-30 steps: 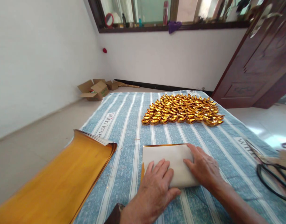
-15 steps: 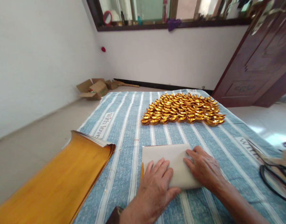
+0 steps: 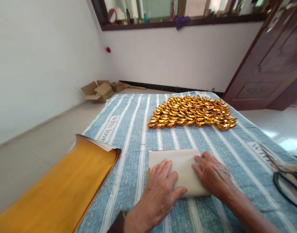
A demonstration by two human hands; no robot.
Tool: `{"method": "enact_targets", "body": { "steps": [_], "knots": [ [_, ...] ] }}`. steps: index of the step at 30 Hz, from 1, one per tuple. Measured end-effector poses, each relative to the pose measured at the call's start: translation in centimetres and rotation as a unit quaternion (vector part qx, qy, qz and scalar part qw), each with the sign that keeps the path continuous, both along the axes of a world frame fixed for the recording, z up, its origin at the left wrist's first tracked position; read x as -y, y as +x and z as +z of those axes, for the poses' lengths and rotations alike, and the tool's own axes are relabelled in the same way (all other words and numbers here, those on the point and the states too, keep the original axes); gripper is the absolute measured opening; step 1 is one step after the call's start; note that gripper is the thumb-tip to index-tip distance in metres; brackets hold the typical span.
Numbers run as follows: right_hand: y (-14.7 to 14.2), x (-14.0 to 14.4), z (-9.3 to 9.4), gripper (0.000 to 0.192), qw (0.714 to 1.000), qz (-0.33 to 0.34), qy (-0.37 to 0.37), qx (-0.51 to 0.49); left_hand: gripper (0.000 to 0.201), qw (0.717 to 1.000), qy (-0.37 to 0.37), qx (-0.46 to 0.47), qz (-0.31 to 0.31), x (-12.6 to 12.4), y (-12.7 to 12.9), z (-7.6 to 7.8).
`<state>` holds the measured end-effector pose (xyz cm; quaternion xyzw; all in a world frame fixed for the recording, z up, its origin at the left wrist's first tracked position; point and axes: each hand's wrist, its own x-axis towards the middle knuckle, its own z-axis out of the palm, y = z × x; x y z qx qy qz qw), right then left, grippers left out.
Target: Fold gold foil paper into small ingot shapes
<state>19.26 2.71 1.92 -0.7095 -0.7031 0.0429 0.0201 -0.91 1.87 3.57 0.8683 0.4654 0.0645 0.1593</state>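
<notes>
White-backed paper [image 3: 181, 165], folded over with a gold edge showing at its left side, lies flat on the blue striped cloth [image 3: 129, 129] in the lower middle of the frame. Both hands rest on it, palms down and fingers spread: the left hand [image 3: 160, 191] covers its lower left part, and the right hand [image 3: 213, 176] presses its right edge. Neither hand is clenched or grasping; the fingers lie extended and flat against the sheet.

By the look of it, the step in hand is flattening a fold so that the crease sets. A next move would likely call for keeping one palm down as an anchor while the other lifts an edge or corner cleanly, since thin foil paper slips and creases askew easily.

Beyond the sheet, in the upper middle of the cloth, folded gold ingots [image 3: 191, 111] sit in tight rows. A thick stack of gold sheets [image 3: 66, 187] fills the lower left, curling up at its far end. Black-handled scissors [image 3: 288, 184] lie at the right edge, well apart from the hands. Cardboard boxes [image 3: 100, 91] stand on the floor by the far wall.
</notes>
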Motion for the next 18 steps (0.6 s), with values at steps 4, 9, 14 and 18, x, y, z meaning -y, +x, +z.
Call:
{"method": "enact_targets", "body": {
  "steps": [4, 9, 14, 18],
  "knots": [
    [0.08, 0.02, -0.15, 0.024, 1.000, 0.005, 0.001, 0.000, 0.035, 1.000, 0.004, 0.005, 0.000, 0.05, -0.05, -0.16],
    [0.19, 0.07, -0.29, 0.024, 1.000, 0.005, 0.003, 0.004, 0.036, 1.000, 0.000, 0.009, 0.005, 0.12, -0.09, -0.44],
    [0.21, 0.11, -0.30, 0.024, 1.000, 0.007, 0.000, 0.011, 0.037, 1.000, -0.008, 0.007, 0.012, 0.06, -0.07, -0.28],
    [0.16, 0.15, -0.26, 0.025, 1.000, 0.008, -0.001, 0.020, 0.037, 1.000, -0.013, 0.006, 0.013, 0.03, -0.07, -0.19]
  ]
}}
